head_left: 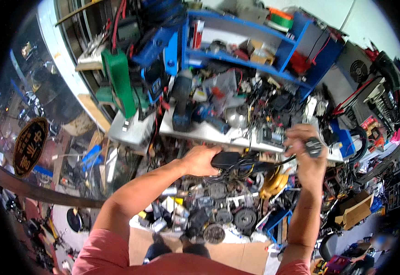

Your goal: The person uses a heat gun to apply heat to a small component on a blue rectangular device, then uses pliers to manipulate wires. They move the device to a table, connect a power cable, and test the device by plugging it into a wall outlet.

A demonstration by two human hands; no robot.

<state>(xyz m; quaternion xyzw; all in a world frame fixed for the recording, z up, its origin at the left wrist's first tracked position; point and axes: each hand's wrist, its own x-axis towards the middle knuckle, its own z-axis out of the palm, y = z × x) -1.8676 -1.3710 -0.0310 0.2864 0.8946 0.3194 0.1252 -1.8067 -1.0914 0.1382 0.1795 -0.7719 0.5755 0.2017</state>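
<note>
The left hand (202, 161) pinched a black adapter box (226, 159) by its left end, at the white bench's (259, 145) near edge; the right hand (305, 156), fingers curled, held a black plug-like piece (313, 147). Black cable (284, 162) ran between: apparently cord-handling, calling next for slack. Far beyond stood a blue shelf (248, 63).

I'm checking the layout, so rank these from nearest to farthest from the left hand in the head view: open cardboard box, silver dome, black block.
From the left hand:
1. Black block: in its grip.
2. Silver dome: ahead, slightly right.
3. Open cardboard box: far right.
</note>
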